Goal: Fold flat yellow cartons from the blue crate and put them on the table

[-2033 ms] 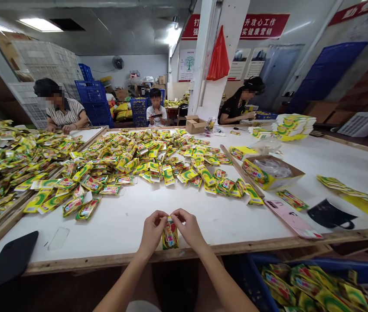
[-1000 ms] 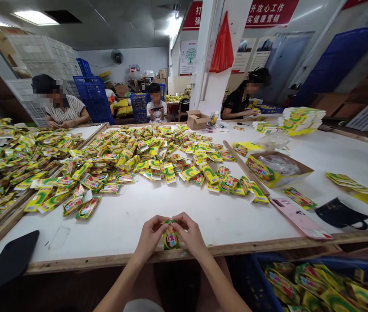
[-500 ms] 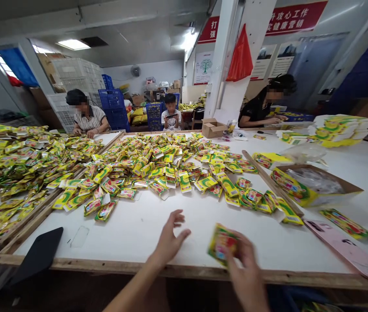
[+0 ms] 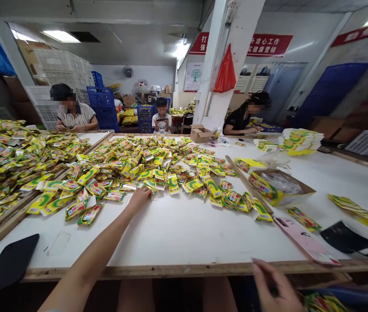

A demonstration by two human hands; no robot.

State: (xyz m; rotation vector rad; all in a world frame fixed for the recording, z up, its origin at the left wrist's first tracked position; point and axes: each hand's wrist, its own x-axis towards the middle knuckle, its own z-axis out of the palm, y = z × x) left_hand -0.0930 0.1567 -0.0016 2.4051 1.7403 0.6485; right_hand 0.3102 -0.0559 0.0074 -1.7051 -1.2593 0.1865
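My left hand (image 4: pixel 141 200) reaches out to the near edge of a big pile of small yellow-and-green printed boxes (image 4: pixel 174 184). Its fingers are curled down over one of these boxes, mostly hidden under the hand. Low at the front, my right hand (image 4: pixel 276 288) hangs just past the table's wooden edge, slightly blurred, its fingers apart and nothing seen in them. Beside it, below the table, more of the printed boxes (image 4: pixel 323 301) lie in a blue container (image 4: pixel 359 297).
A dark phone (image 4: pixel 11 264) lies at the front left, a pink phone case (image 4: pixel 307 240) and a black cup-like item (image 4: pixel 349 238) at the right. An open carton (image 4: pixel 281 188) holds clear plastic. Wooden strips divide the table. Several people sit across it.
My left hand has moved forward and left to the pile. My right hand has dropped toward the table's front edge, and the box it held is gone from it. The view has turned right.
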